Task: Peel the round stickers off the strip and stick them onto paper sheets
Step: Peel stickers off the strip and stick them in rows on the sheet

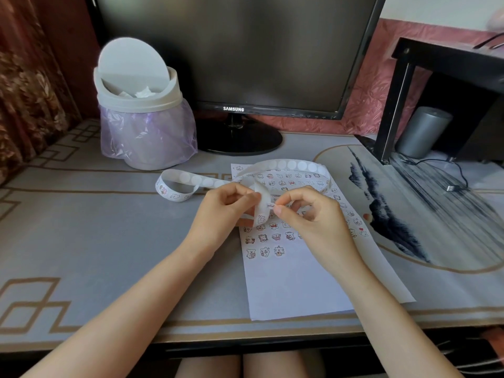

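A long white sticker strip [289, 165] loops over the desk, with a curled end [174, 188] at the left that carries cartoon stickers. My left hand [223, 211] grips the strip where it bends downward. My right hand [313, 211] pinches a small round sticker [270, 205] between thumb and forefinger at the strip's edge. Under both hands lies a white paper sheet [294, 285], its upper half covered with rows of several cartoon stickers; its lower half is bare.
A white swing-lid bin [139, 105] with a purple liner stands at the back left. A dark monitor [234, 53] rises behind the sheet. A black shelf [425, 85] with a grey cylinder [424, 132] and a cable [452, 184] sits at the right.
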